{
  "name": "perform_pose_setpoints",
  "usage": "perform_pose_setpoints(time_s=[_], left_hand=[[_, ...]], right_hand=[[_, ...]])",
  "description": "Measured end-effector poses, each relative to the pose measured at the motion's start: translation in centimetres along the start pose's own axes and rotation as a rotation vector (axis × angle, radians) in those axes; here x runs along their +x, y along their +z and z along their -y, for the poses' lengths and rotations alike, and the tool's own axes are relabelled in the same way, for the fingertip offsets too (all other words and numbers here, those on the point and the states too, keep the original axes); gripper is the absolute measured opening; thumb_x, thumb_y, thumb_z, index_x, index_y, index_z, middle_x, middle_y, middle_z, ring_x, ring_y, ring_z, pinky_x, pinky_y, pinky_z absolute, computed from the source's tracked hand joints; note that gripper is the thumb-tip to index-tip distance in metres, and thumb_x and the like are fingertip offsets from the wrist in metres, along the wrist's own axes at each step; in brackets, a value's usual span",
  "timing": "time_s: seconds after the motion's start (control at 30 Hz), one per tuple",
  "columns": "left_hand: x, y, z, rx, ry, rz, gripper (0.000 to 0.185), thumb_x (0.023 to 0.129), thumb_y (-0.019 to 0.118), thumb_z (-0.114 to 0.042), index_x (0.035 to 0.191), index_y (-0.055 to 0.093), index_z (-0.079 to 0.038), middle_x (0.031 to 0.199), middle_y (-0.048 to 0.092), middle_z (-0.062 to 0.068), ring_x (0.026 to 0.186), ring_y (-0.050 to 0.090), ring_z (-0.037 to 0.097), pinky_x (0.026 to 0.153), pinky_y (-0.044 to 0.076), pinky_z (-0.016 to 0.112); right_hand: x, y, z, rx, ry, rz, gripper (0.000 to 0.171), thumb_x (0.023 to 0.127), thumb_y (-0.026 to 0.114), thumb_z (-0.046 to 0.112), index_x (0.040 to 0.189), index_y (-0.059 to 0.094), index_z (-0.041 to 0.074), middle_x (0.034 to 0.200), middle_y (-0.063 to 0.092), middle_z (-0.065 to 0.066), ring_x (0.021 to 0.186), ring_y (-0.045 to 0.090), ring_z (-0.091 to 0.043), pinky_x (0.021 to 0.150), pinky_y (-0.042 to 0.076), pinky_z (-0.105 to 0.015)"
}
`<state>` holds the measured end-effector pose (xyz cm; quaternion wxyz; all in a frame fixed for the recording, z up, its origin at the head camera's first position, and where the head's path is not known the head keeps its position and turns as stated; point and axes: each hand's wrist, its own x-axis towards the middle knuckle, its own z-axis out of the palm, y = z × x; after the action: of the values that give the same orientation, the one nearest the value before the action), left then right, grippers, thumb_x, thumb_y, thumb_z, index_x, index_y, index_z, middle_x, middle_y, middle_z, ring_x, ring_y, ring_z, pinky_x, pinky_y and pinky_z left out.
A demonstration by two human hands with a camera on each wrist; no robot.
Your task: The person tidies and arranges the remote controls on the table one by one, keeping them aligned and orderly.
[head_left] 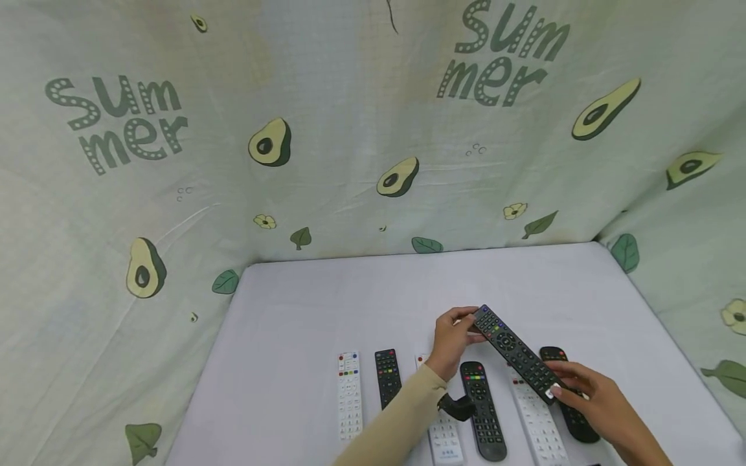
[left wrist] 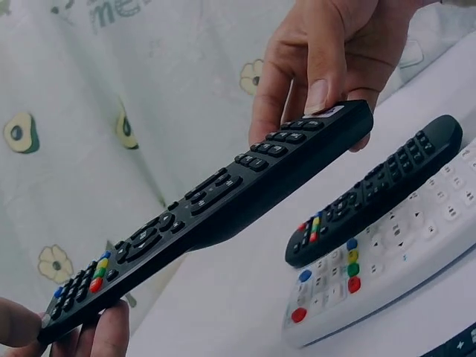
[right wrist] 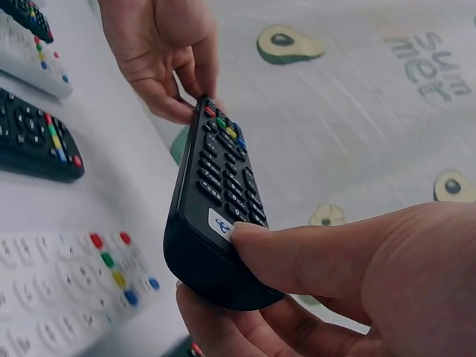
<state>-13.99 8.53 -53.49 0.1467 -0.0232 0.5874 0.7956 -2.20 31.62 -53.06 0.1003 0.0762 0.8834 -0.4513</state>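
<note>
Between both hands a black remote control is held up above the table, slanting down to the right. My left hand pinches its upper end near the coloured buttons. At the lower end, my right hand grips it, thumb on a small white label, fingers beneath, as the right wrist view shows. Under the held remote lie a white remote and a black remote, partly hidden by it and by the right hand. In the left wrist view the held remote is seen from its side.
A black remote and a white remote lie below the left forearm. Farther left are another black remote and a white one. All rest on a white-covered table, with a printed curtain behind.
</note>
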Motion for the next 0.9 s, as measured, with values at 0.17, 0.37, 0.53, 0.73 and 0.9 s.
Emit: perform_pose_setpoints(time_s=[0.17, 0.37, 0.53, 0.73, 0.9], left_hand=[[-0.1, 1.8, 0.8, -0.011, -0.022, 0.026, 0.023, 0.104, 0.054, 0.0, 0.118, 0.072, 0.002, 0.108, 0.069, 0.01, 0.083, 0.071, 0.016, 0.077, 0.066, 0.031], [0.0, 3.6, 1.7, -0.039, -0.037, 0.076, 0.024, 0.104, 0.054, 0.003, 0.119, 0.072, 0.003, 0.109, 0.069, 0.011, 0.083, 0.07, 0.017, 0.078, 0.066, 0.033], [0.1, 4.7, 2.5, -0.051, -0.053, 0.106, 0.025, 0.103, 0.054, 0.005, 0.119, 0.073, 0.003, 0.109, 0.07, 0.011, 0.084, 0.07, 0.017, 0.079, 0.066, 0.033], [0.1, 6.0, 3.2, -0.05, -0.085, 0.131, 0.026, 0.103, 0.054, 0.006, 0.119, 0.074, 0.0, 0.108, 0.068, 0.01, 0.086, 0.071, 0.019, 0.083, 0.066, 0.039], [0.2, 7.1, 3.6, -0.042, -0.116, 0.126, 0.026, 0.104, 0.055, 0.005, 0.12, 0.075, -0.002, 0.107, 0.064, 0.008, 0.089, 0.07, 0.019, 0.087, 0.065, 0.044]], right_hand=[[-0.8, -0.9, -1.3, 0.008, 0.079, 0.019, 0.055, 0.103, 0.071, 0.019, 0.147, 0.053, -0.009, 0.153, 0.044, -0.039, 0.126, 0.059, -0.05, 0.089, 0.06, -0.041], [-1.5, -1.8, -2.6, -0.059, 0.138, 0.003, 0.059, 0.102, 0.073, 0.023, 0.145, 0.053, -0.011, 0.143, 0.058, -0.033, 0.104, 0.067, -0.013, 0.077, 0.057, -0.025], [-1.9, -2.3, -4.0, -0.096, 0.136, -0.009, 0.061, 0.099, 0.076, 0.023, 0.144, 0.053, -0.012, 0.142, 0.058, -0.034, 0.11, 0.07, -0.035, 0.076, 0.058, -0.026], [-2.5, -2.6, -5.2, -0.085, 0.18, -0.019, 0.066, 0.096, 0.079, 0.021, 0.144, 0.051, -0.015, 0.143, 0.055, -0.038, 0.118, 0.065, -0.051, 0.079, 0.063, -0.033], [-2.9, -2.8, -6.0, -0.056, 0.232, -0.009, 0.071, 0.096, 0.079, 0.023, 0.145, 0.046, -0.018, 0.145, 0.052, -0.04, 0.119, 0.063, -0.053, 0.085, 0.064, -0.045]])
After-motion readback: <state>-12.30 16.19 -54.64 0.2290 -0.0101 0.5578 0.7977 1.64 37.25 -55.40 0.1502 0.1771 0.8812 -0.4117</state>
